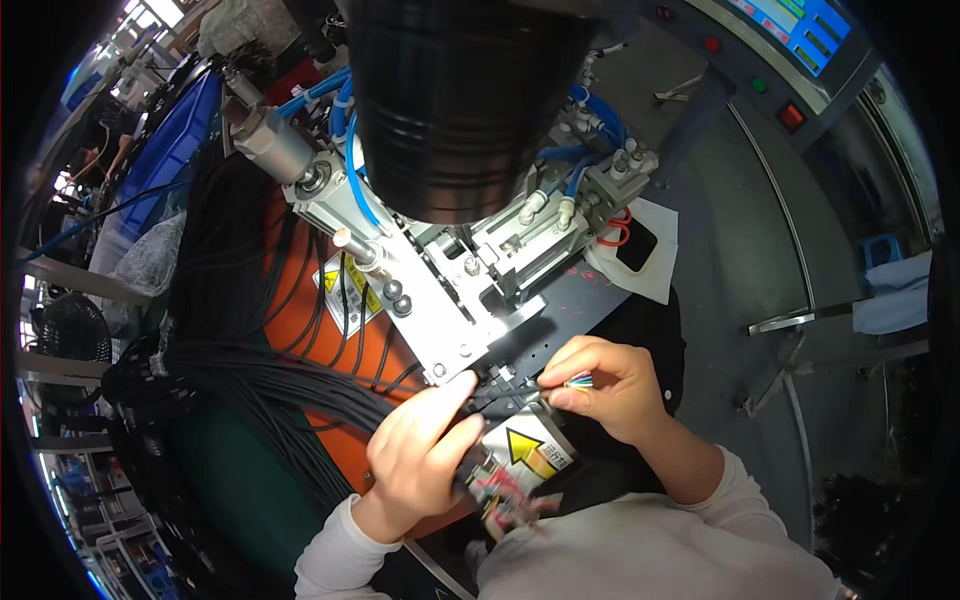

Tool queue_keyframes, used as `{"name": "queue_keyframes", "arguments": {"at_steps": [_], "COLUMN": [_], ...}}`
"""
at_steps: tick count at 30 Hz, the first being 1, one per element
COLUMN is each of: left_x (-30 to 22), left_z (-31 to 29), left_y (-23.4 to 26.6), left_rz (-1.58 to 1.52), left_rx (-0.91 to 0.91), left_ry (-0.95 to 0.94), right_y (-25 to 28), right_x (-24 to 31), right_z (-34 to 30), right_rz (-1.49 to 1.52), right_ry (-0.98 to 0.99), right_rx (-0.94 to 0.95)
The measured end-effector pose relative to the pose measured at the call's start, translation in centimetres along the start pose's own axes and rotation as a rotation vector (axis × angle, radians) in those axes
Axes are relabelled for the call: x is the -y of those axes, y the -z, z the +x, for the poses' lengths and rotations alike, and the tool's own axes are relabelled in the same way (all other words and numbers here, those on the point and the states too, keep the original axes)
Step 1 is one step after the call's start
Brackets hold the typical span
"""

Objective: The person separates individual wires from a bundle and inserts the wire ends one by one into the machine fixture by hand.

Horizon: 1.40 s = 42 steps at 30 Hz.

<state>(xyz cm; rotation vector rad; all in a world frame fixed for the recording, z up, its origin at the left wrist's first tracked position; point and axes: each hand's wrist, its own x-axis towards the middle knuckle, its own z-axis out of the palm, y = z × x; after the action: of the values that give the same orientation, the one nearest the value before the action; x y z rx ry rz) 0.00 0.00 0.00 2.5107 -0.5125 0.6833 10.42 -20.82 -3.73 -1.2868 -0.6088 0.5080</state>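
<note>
My right hand is closed in a pinch around the end of a black cable, where thin coloured wires fan out between thumb and fingers. My left hand is closed around a bunch of black cables. Below that hand hang several stripped ends with reddish and multicoloured wires, smeared by motion. Between both hands, a small metal fixture sits at the front of a pneumatic machine. Under it is a plate with a yellow arrow label. My left fingertips reach close to the machine's front edge.
A large black cylinder stands above the machine, flanked by blue air hoses. An orange surface carries more black cables at left. Red-handled scissors and a dark phone-like slab lie right. A control panel stands upper right.
</note>
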Motion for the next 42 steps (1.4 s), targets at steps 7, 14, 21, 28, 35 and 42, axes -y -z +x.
{"name": "queue_keyframes", "arguments": {"at_steps": [7,14,21,28,35,42], "left_x": [-0.9,-0.9,-0.7,-0.9,-1.4,-1.1], "left_z": [0.8,0.5,0.0,-0.3,0.2,-0.2], "left_y": [-0.6,-0.7,-1.2,-1.5,-1.5,-2.4], "left_rz": [-0.002,0.003,-0.008,0.031,0.273,0.238], "left_rx": [-0.012,-0.087,-0.161,-0.112,-0.007,-0.078], "left_ry": [0.033,0.085,0.077,0.103,0.072,0.061], "right_y": [-2.8,-4.6,-3.8,-4.6,-3.3,-0.7], "right_x": [0.9,0.6,1.1,1.3,1.4,0.8], "right_z": [0.8,1.6,2.0,1.8,2.1,1.7], "right_rz": [-0.206,-0.031,-0.286,-0.037,-0.775,0.021], "right_ry": [0.147,0.286,0.374,0.052,0.464,-0.301], "right_rx": [-0.03,-0.208,-0.072,-0.187,-0.183,0.05]}}
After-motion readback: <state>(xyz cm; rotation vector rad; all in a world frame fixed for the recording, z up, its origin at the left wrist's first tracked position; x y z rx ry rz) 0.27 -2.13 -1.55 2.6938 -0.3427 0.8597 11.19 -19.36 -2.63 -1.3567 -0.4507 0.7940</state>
